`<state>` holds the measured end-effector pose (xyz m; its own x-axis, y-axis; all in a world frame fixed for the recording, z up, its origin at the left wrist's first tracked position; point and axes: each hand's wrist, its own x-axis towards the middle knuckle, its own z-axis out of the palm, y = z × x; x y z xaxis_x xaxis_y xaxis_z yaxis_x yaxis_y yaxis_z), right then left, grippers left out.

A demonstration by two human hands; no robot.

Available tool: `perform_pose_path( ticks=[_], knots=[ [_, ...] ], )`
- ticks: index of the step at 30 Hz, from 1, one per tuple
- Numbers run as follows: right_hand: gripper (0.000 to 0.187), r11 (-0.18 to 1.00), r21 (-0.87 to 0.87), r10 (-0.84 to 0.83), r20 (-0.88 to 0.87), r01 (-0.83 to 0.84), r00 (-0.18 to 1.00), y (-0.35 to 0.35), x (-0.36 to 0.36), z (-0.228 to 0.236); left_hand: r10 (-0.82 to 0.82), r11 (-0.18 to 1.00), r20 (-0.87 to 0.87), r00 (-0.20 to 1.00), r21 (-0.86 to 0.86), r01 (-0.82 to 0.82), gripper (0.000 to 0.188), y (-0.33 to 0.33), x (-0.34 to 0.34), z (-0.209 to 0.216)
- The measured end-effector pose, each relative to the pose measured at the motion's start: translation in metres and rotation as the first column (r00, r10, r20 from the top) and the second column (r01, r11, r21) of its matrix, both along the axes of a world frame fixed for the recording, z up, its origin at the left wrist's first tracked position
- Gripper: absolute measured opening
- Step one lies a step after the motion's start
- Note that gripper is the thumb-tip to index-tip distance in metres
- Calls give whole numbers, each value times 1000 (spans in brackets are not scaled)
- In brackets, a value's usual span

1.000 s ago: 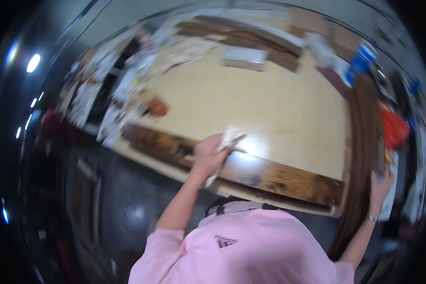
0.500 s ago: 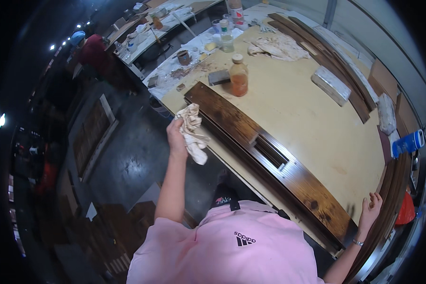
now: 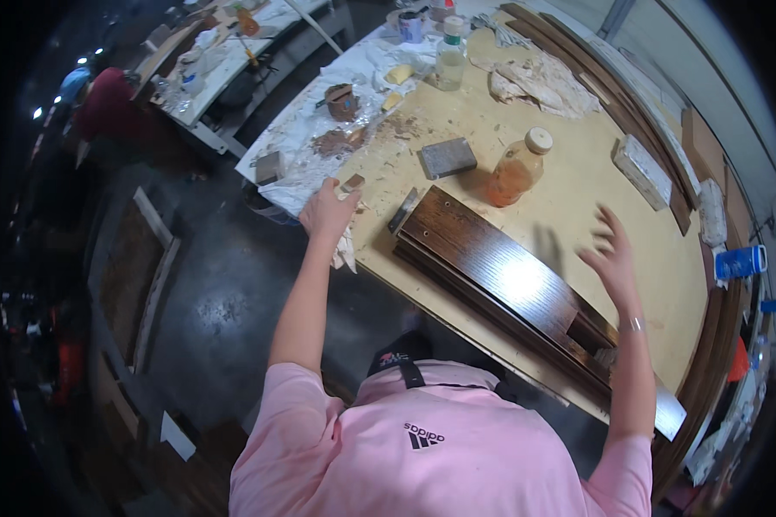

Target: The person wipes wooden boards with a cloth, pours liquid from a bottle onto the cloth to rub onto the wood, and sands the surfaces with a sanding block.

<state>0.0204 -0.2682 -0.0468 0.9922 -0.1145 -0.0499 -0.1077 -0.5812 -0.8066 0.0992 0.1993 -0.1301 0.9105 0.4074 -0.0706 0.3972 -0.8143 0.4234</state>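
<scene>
My left hand (image 3: 326,212) is at the left edge of the work table, fingers curled around a crumpled off-white cloth (image 3: 345,250) that hangs below the palm. Its fingertips are close beside a small brown block (image 3: 352,183); whether they touch it I cannot tell. My right hand (image 3: 610,258), slightly blurred, is raised with fingers spread, holding nothing, over the far side of a dark brown wooden piece (image 3: 491,258). That long glossy piece lies along the near table edge and has a slot toward its right end, partly hidden by my right forearm.
A bottle of orange liquid (image 3: 516,177) and a grey block (image 3: 448,158) stand beyond the wood. Farther back are a brown-stained can (image 3: 342,103), a clear bottle (image 3: 449,65), a spread cloth (image 3: 543,82) and dark strips (image 3: 629,108). A person (image 3: 116,103) is at far left.
The view has swung left, so the table things appear farther right. My left hand has brought the cloth to the table's left corner. My right hand has risen and moved inward over the wooden piece.
</scene>
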Motion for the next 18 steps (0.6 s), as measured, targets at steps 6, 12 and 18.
perform_pose_path(
  ticks=[6, 12, 18],
  knots=[
    [83, 985, 104, 118, 192, -140, 974, 108, 128, -38, -43, 999, -55, 998, 10, 44, 43, 18, 10, -15],
    [65, 997, 64, -55, 283, 38, 958, 99, 208, -44, -19, 971, 226, 974, -227, 72, 39, 31, -27, -16],
    [69, 990, -40, -110, 375, 135, 920, 85, 248, -56, -13, 800, 355, 935, -557, 222, 32, 26, -55, 9]
  ],
)
